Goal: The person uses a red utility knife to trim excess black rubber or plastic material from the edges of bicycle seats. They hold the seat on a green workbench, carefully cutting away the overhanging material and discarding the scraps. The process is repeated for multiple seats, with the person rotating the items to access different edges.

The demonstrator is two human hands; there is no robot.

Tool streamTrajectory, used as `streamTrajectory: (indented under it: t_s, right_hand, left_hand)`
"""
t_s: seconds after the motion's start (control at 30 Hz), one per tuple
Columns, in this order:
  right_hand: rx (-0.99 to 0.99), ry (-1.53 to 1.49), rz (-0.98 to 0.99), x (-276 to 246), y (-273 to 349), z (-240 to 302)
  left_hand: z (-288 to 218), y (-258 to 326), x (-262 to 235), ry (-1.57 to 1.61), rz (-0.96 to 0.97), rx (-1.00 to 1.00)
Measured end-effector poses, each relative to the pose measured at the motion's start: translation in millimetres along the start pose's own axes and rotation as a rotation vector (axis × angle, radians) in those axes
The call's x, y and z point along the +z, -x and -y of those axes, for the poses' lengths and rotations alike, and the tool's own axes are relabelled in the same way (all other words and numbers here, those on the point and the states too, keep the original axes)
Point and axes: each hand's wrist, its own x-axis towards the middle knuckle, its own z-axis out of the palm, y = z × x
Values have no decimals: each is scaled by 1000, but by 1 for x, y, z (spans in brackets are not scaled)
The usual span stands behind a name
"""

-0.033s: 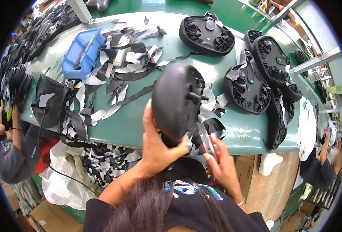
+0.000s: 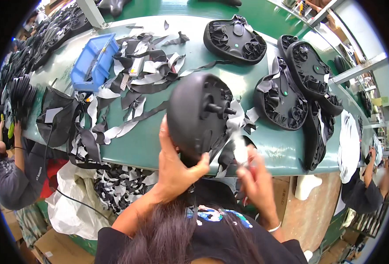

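Two hands are busy at the near edge of the green desk (image 2: pixel 168 145): a black bike saddle (image 2: pixel 194 114) is gripped from below by the left hand (image 2: pixel 174 169) and held up on edge, while something blurry, maybe a trimming tool, is pinched in the right hand (image 2: pixel 253 176). More saddles (image 2: pixel 236 39) and scrap strips (image 2: pixel 146 70) are scattered behind.

Both hands are working raised in front of the chest

The left hand (image 2: pixel 174 169) is gripping upward with fingers curled and thumb spread wide; the right hand (image 2: pixel 256 180), blurred, is pinching its fingertips together, a bangle circling its wrist.
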Motion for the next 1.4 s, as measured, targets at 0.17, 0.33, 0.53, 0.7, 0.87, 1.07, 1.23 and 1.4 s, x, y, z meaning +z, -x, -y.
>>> streamTrajectory:
  t_s: [0.17,0.33,0.53,0.7,0.87,1.07,1.23,1.4]
  right_hand:
    - [-510,235,-354,11,-106,8]
    - [-407,509,-756,-40,-157,19]
    - [-374,191,-243,-105,-155,61]
    - [-217,-181,-400,-109,-223,81]
    - [-331,-418,-258,-118,-392,88]
    - [-49,-668,-295,-98,-606,34]
    - [71,-1005,-252,-12,-671,57]
    - [-48,-1099,-164,-2,-701,73]
  left_hand:
    - [0,-6,-15,150,-23,-147]
    - [-9,-28,-65,387,50,-287]
    - [16,-110,-86,670,230,-521]
    - [-10,-240,-33,991,-24,41]
    - [75,-219,32,78,149,177]
    - [73,-224,36,-87,137,185]
    - [70,-221,30,-198,112,209]
    - [68,-224,34,-161,158,210]
